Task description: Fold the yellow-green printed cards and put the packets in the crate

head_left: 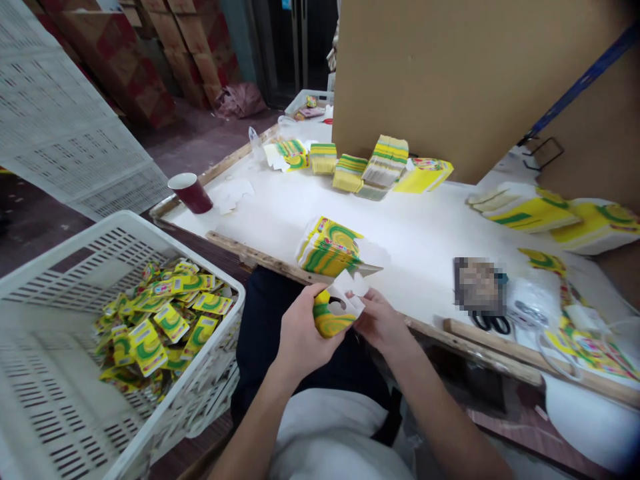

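My left hand (300,328) is wrapped round a small yellow and green carton (331,320) above my lap. White flaps stand up at the carton's far end, and a dark opening shows in its side. My right hand (379,320) pinches the flaps from the right; its fingertips are partly hidden behind them. Just beyond my hands, a stack of flat yellow cartons (333,245) lies near the table's front edge. To my left, a white plastic crate (167,363) holds many small yellow and green packets (170,320).
A dark red cup (191,193) is tipped on the table's left corner. More flat carton stacks (383,163) stand before a large cardboard sheet (430,80). Black-handled scissors (493,325) and a clear plastic bag (533,300) lie at right. A wooden strip (470,347) borders the table.
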Motion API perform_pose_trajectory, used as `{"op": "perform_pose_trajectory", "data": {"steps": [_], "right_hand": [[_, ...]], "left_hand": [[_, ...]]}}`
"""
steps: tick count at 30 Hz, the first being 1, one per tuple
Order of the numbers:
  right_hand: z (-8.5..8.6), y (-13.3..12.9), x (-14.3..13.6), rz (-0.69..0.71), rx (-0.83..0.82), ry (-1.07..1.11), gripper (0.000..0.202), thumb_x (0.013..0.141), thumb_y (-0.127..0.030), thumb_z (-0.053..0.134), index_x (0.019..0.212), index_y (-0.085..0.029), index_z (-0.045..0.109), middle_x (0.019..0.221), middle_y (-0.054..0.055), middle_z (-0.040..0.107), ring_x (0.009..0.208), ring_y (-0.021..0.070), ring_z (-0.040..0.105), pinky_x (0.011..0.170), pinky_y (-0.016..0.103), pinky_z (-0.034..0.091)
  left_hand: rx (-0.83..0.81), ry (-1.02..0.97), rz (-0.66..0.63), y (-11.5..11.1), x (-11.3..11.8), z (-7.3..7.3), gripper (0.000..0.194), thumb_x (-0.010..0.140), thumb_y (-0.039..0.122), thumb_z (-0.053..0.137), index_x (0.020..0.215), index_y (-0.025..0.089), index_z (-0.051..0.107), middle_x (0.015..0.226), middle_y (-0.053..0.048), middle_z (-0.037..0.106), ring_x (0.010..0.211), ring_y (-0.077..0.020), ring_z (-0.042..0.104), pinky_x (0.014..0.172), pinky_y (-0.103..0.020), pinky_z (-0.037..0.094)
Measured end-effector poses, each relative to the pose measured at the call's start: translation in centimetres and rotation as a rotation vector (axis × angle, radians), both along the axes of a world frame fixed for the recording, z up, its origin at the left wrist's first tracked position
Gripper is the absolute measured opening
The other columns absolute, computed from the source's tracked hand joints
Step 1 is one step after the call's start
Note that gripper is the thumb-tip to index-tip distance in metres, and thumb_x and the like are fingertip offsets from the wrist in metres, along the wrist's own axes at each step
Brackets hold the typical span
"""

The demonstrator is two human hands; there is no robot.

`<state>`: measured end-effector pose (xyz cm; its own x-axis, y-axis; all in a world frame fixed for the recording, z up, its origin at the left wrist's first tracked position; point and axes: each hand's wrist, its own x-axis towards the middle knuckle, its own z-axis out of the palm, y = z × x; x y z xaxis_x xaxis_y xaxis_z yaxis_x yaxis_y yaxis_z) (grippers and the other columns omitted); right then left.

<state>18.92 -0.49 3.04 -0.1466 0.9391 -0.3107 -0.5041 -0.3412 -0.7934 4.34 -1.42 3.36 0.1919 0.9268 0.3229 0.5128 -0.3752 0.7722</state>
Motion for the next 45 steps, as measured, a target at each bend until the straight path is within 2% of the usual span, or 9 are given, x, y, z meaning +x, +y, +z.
{"op": "perform_pose_trajectory", "data": {"steps": [7, 11, 16, 20, 24, 32, 37, 40, 45], "right_hand": [[-1.0, -0.9, -1.5, 0.119, -0.102, 0.232, 0.036, 0.054, -0.032, 0.075, 0.085, -0.02, 0.062, 0.078, 0.002, 0.068, 0.069, 0.0176, 0.064, 0.071, 0.033, 0.051], [-0.9, -0.6, -1.0, 0.117, -0.068, 0.181, 0.034, 0.059, -0.037, 0.073, 0.085, -0.019, 0.062, 0.076, 0.002, 0.066, 0.069, 0.0169, 0.062, 0.072, 0.032, 0.051], [-0.2, -0.4, 0.1, -0.055, 0.002, 0.055, 0.034, 0.058, -0.047, 0.075, 0.067, -0.021, 0.055, 0.057, -0.003, 0.056, 0.053, 0.0123, 0.053, 0.057, 0.027, 0.048], [0.5, -0.2, 0.4, -0.04, 0.06, -0.052, 0.035, 0.059, -0.047, 0.073, 0.077, -0.021, 0.059, 0.072, 0.002, 0.064, 0.068, 0.0175, 0.06, 0.066, 0.032, 0.05], [0.5, 0.5, 1.0, -0.104, 0.235, -0.405, 0.022, 0.067, -0.037, 0.067, 0.08, -0.019, 0.064, 0.084, 0.004, 0.068, 0.082, 0.0206, 0.061, 0.075, 0.034, 0.049], [3.0, 0.5, 2.1, 0.056, 0.418, -0.918, 0.02, 0.079, -0.03, 0.051, 0.076, -0.017, 0.065, 0.066, 0.001, 0.064, 0.061, 0.0164, 0.057, 0.056, 0.027, 0.044], [4.0, -0.9, 0.2, 0.077, 0.631, -1.359, 0.032, 0.074, -0.014, 0.055, 0.104, -0.019, 0.065, 0.098, 0.01, 0.067, 0.09, 0.026, 0.059, 0.08, 0.039, 0.043], [3.1, -0.8, -0.1, 0.036, 0.62, -1.219, 0.032, 0.074, -0.012, 0.054, 0.103, -0.018, 0.066, 0.097, 0.009, 0.067, 0.087, 0.0238, 0.059, 0.08, 0.037, 0.044], [0.6, 0.5, 0.6, -0.11, 0.216, -0.435, 0.01, 0.07, -0.026, 0.062, 0.073, -0.016, 0.066, 0.061, -0.001, 0.063, 0.057, 0.0124, 0.056, 0.058, 0.024, 0.045]], "left_hand": [[0.064, -0.073, -0.056, 0.1, 0.1, 0.5, 0.069, 0.065, 0.036, 0.071, 0.124, 0.022, 0.038, 0.117, -0.01, 0.056, 0.103, -0.0233, 0.058, 0.087, -0.033, 0.047], [0.086, -0.007, -0.028, 0.3, -0.1, 0.4, 0.074, 0.066, 0.039, 0.07, 0.129, 0.024, 0.035, 0.121, -0.009, 0.055, 0.105, -0.0229, 0.058, 0.087, -0.031, 0.047], [0.07, 0.089, 0.069, 0.5, -0.3, 0.0, 0.079, 0.067, 0.042, 0.068, 0.134, 0.026, 0.029, 0.121, -0.008, 0.056, 0.104, -0.0228, 0.059, 0.083, -0.03, 0.048], [0.064, 0.144, -0.031, 0.7, -0.2, -0.2, 0.077, 0.07, 0.045, 0.065, 0.135, 0.027, 0.029, 0.12, -0.009, 0.055, 0.105, -0.0247, 0.057, 0.086, -0.033, 0.047], [0.014, 0.255, -0.086, 0.8, -0.2, -0.1, 0.076, 0.071, 0.048, 0.061, 0.136, 0.027, 0.028, 0.116, -0.009, 0.057, 0.104, -0.027, 0.057, 0.087, -0.036, 0.045], [-0.118, 0.468, -0.03, 0.9, 0.2, -0.1, 0.075, 0.069, 0.044, 0.064, 0.134, 0.028, 0.029, 0.107, -0.008, 0.061, 0.081, -0.027, 0.063, 0.069, -0.034, 0.047], [-0.202, 0.551, -0.013, 0.8, 0.1, -0.3, 0.052, 0.072, 0.035, 0.059, 0.12, 0.022, 0.044, 0.094, -0.009, 0.063, 0.076, -0.026, 0.064, 0.062, -0.031, 0.045], [-0.249, 0.438, -0.035, 0.7, -0.1, -0.1, 0.048, 0.071, 0.035, 0.06, 0.114, 0.021, 0.044, 0.096, -0.009, 0.063, 0.082, -0.0266, 0.064, 0.065, -0.032, 0.047], [-0.146, 0.173, -0.036, 0.4, -0.1, 0.2, 0.063, 0.069, 0.035, 0.064, 0.123, 0.023, 0.034, 0.111, -0.008, 0.059, 0.1, -0.0231, 0.06, 0.081, -0.033, 0.048]]}}
